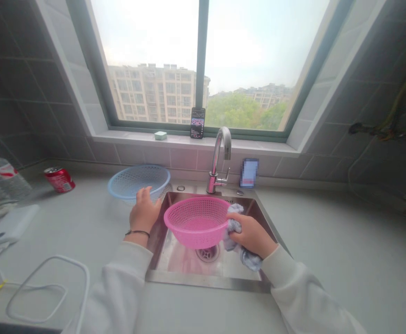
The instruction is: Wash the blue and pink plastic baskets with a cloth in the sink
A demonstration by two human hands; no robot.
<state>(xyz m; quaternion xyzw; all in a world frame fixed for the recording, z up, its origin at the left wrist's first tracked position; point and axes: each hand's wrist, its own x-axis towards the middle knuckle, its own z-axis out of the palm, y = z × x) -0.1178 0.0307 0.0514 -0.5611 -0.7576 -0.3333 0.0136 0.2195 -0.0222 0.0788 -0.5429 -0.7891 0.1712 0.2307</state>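
One hand (251,235) presses cloth (250,259) on pink plastic colander (196,221).

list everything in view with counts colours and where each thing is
pink plastic colander: 1, pink, above the sink
blue plastic colander: 1, pale blue, at the sink's left corner
cloth: 1, grey-blue, against the pink colander
steel sink: 1, silver, in the counter
faucet: 1, chrome, behind the sink
soda can: 1, red, lying on the counter
water bottle: 1, clear, far left
cable: 1, white, on the counter
phone: 1, black, upright on the windowsill
left hand: 1, on the blue colander
right hand: 1, gripping the cloth
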